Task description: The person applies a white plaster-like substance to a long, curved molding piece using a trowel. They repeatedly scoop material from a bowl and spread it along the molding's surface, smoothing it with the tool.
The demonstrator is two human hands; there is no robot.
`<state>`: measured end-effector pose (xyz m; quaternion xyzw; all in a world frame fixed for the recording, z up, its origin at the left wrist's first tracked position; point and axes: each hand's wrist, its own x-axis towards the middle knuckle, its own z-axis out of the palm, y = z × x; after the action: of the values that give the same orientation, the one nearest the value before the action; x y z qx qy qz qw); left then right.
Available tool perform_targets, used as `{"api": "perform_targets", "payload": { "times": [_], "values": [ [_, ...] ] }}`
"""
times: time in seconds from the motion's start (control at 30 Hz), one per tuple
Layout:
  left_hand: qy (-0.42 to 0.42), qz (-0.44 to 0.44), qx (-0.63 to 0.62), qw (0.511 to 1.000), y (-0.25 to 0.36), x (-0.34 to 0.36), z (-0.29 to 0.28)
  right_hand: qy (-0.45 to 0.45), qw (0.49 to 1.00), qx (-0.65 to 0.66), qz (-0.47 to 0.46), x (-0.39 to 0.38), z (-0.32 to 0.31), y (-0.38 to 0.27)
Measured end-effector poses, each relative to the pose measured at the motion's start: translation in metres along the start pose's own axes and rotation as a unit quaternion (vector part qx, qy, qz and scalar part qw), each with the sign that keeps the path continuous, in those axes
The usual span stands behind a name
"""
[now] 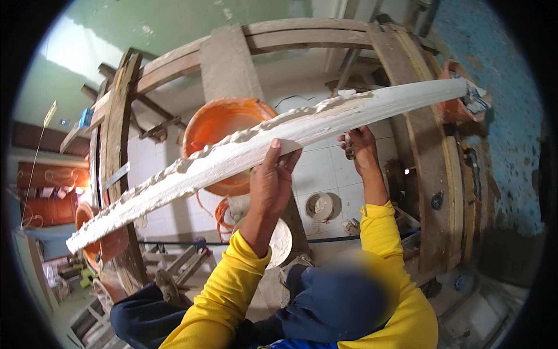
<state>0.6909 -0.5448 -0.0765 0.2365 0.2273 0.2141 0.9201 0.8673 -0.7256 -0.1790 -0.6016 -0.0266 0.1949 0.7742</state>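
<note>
A long white plaster moulding (325, 123) stretches slantwise across the view, its right end farther away than its left. Lumpy wet plaster (192, 160) runs along its far edge. My left hand (273, 180) grips the strip near its middle, the thumb on the near face and the other fingers partly behind it. Just below the right half, my right hand (362, 152) is closed around a small greyish thing that I cannot make out. Beyond and partly behind the moulding is a large orange tub (195, 128).
Wooden scaffold beams and planks (415, 139) frame the space on the left, far and right sides. A pale plank (228, 64) crosses at the back. Below are a small round pot (319, 207), a bucket of white plaster (281, 244) and an orange hose (221, 218). A blue wall (500, 116) stands right.
</note>
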Motion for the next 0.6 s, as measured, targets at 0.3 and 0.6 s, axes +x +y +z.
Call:
{"api": "perform_targets", "payload": {
  "times": [0.3, 0.6],
  "values": [
    [0.012, -0.028, -0.028, 0.999, 0.002, -0.014, 0.0, 0.017, 0.977, -0.139, 0.163, -0.093, -0.04, 0.069],
    [-0.259, -0.357, 0.357, 0.824, 0.149, -0.074, -0.116, -0.116, 0.916, -0.383, 0.039, -0.184, -0.006, -0.021]
  ]
}}
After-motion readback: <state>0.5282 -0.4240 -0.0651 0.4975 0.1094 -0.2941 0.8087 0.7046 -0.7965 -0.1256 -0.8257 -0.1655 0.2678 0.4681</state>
